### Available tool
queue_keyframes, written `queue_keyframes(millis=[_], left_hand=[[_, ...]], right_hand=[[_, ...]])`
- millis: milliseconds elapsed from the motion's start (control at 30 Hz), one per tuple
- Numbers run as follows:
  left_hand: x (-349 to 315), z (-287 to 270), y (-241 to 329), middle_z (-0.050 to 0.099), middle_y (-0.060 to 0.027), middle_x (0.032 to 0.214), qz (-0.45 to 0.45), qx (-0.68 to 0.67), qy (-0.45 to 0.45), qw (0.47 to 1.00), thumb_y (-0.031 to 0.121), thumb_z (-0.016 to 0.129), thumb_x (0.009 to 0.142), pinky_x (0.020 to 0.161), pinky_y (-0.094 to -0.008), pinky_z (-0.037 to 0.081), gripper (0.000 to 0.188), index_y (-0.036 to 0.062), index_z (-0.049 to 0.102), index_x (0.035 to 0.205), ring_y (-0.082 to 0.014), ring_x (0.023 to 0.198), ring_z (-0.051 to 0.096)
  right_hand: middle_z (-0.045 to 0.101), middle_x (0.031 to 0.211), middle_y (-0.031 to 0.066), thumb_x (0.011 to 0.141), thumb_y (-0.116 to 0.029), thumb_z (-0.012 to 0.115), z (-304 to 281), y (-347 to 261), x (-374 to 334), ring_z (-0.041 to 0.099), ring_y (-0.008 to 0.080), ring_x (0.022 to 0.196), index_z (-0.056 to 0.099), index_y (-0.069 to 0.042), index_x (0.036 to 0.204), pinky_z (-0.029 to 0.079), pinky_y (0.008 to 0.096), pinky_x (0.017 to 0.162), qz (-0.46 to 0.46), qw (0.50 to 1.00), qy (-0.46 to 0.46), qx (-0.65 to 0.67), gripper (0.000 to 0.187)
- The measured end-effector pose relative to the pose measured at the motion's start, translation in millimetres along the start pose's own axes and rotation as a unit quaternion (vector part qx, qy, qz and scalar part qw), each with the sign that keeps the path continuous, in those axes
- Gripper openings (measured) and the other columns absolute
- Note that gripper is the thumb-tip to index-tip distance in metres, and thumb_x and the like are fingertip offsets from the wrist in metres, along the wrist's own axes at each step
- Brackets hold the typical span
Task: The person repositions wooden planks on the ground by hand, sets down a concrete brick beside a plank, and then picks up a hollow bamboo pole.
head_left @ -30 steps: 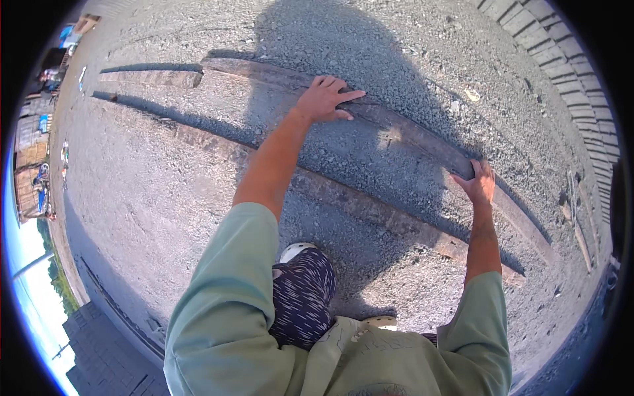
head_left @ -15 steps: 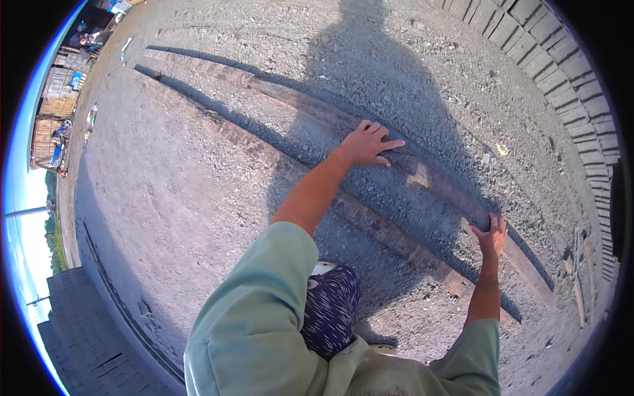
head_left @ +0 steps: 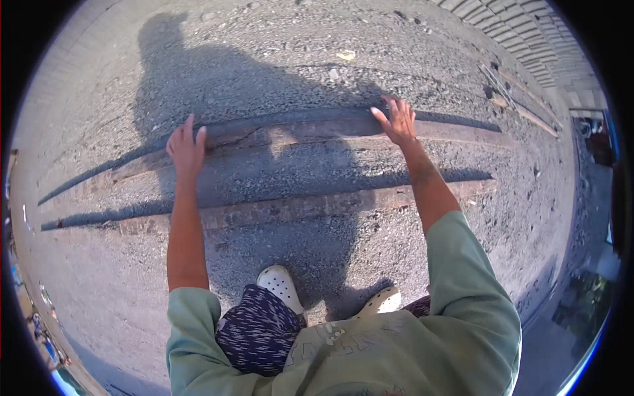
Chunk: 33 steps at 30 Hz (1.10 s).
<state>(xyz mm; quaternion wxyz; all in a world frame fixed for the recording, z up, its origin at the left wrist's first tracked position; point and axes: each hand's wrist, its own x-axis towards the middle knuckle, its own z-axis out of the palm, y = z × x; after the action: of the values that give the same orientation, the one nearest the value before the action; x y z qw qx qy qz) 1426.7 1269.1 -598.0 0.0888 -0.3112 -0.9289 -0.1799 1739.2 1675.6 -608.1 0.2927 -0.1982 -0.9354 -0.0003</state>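
Note:
Two long, weathered brown planks, which look wooden, lie roughly side by side on the gravel. At the far plank [head_left: 317, 129], my left hand [head_left: 187, 148] is over the left part, thumb and fingers apart. My right hand [head_left: 398, 122] is at the same plank farther right, its fingers spread beyond the far edge. Whether either palm presses on the wood cannot be made out. A dark crack runs along the far plank between my hands. The near plank [head_left: 277, 211] lies closer to my feet, with my left forearm passing above it.
Grey gravel ground [head_left: 264, 168] surrounds the planks. Thin sticks [head_left: 522, 105] lie at the far right, near stacked grey blocks [head_left: 522, 33]. A yellowish scrap [head_left: 346, 55] rests beyond the far plank. My white clogs [head_left: 281, 285] stand just behind the near plank.
The view has turned, so the planks now run nearly across it. My hands are farther apart along the far plank, and the right fingers have opened from around it.

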Motion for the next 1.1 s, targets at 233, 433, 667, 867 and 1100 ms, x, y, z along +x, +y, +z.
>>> queue_keyframes(millis=[233, 433, 667, 867, 1100], left_hand=[[-12.2, 25.8, -39.5, 0.052, -0.0062, 0.122, -0.063, 0.145, 0.054, 0.986, 0.05, 0.038, 0.092, 0.099, -0.0425, 0.029, 0.048, 0.0233, 0.048, 0.13, -0.0239, 0.117, 0.044], [-9.0, 29.6, -36.7, 0.056, -0.0069, 0.093, -0.041, 0.161, -0.041, 0.985, 0.04, 0.041, 0.091, 0.083, -0.0422, 0.036, 0.036, 0.0108, 0.061, 0.087, -0.0272, 0.094, 0.052], [0.3, 24.6, -34.0, 0.054, -0.0083, 0.087, -0.054, 0.153, -0.031, 0.986, 0.037, 0.041, 0.091, 0.081, -0.0427, 0.037, 0.036, 0.0065, 0.057, 0.08, -0.0284, 0.089, 0.051], [-0.7, 17.9, -28.8, 0.054, -0.0116, 0.09, -0.026, 0.139, -0.03, 0.99, 0.037, 0.039, 0.093, 0.084, -0.0446, 0.036, 0.037, 0.0053, 0.056, 0.085, -0.0311, 0.093, 0.05], [-18.3, -13.3, -19.3, 0.053, -0.0171, 0.107, -0.019, -0.01, 0.015, 1.0, 0.04, 0.036, 0.095, 0.094, -0.0457, 0.033, 0.042, 0.0055, 0.056, 0.108, -0.0334, 0.106, 0.047]], right_hand=[[0.051, 0.114, 0.0093, 0.084, -0.056, 0.048, 15.7, -17.7, -5.8, 0.046, 0.0269, 0.108, 0.054, -0.01, 0.115, 0.032, 0.0407, 0.096, 0.151, 0.985, -0.089, 0.006, 0.056], [0.056, 0.094, 0.0081, 0.086, -0.052, 0.048, -0.8, -12.3, -10.4, 0.052, 0.0244, 0.094, 0.062, -0.007, 0.086, 0.039, 0.0388, 0.085, 0.194, 0.964, -0.181, 0.012, 0.047], [0.058, 0.075, 0.0064, 0.088, -0.042, 0.049, 10.2, -4.1, 0.9, 0.055, 0.0243, 0.078, 0.059, -0.009, 0.067, 0.041, 0.0366, 0.073, 0.118, 0.986, -0.119, -0.003, 0.041], [0.058, 0.079, 0.0054, 0.089, -0.044, 0.046, 9.0, -13.7, -5.1, 0.052, 0.0219, 0.087, 0.062, -0.011, 0.072, 0.037, 0.0377, 0.08, 0.128, 0.985, -0.12, -0.011, 0.041], [0.047, 0.122, 0.0123, 0.089, -0.049, 0.045, -26.9, -52.3, -3.8, 0.038, 0.0272, 0.12, 0.051, -0.01, 0.117, 0.024, 0.0518, 0.1, 0.134, 0.984, -0.084, -0.086, 0.048]])
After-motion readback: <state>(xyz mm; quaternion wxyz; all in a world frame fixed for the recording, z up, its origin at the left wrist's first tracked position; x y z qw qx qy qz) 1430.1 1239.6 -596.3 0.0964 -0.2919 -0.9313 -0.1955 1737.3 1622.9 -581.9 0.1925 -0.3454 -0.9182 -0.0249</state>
